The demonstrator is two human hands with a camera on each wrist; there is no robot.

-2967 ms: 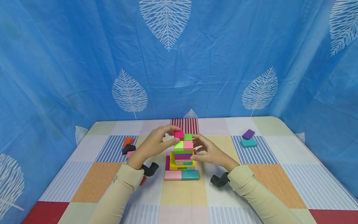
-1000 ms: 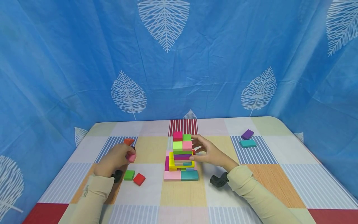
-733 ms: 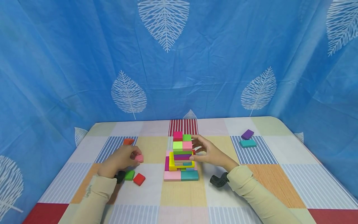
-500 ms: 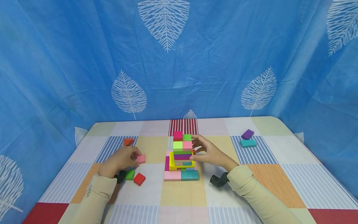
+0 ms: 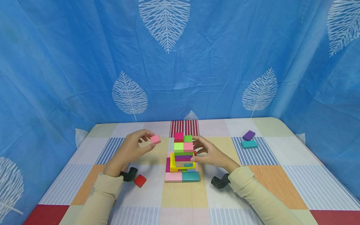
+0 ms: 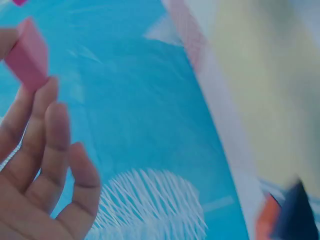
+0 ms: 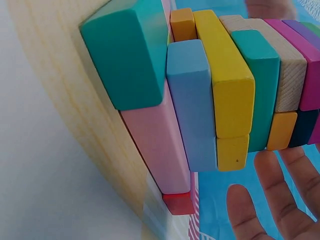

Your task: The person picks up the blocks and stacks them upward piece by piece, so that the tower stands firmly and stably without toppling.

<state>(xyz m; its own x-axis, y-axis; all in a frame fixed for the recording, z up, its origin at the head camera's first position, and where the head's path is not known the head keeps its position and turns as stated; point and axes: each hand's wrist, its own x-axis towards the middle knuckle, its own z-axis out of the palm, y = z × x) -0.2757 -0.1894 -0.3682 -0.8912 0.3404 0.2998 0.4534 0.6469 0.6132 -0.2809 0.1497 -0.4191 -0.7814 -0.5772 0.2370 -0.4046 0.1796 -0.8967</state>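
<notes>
My left hand [image 5: 130,150] pinches a small pink block [image 5: 155,139] between thumb and fingertips. It holds the block raised, left of the tower top; the left wrist view shows the pink block [image 6: 31,55] tilted, the remaining fingers spread. A tower of colourful wooden blocks [image 5: 183,157] stands mid-table, with a magenta-red block [image 5: 178,136] and a green block [image 5: 188,138] at its top. On the tower's right side, my right hand [image 5: 212,153] has its thumb at the front and fingers behind. In the right wrist view, fingertips [image 6: 50,90] of the other hand are absent.
A red block [image 5: 140,181] lies on the checked tablecloth below the left wrist. Purple [image 5: 248,135] and teal [image 5: 249,144] blocks lie at the right. The left wrist view shows an orange block [image 6: 267,217] beside a dark one [image 6: 297,215]. Blue curtains surround the table.
My left hand left the magenta-red block on the tower top, went left, picked up the pink block, and has raised it back toward the tower. My right hand has stayed at the tower.
</notes>
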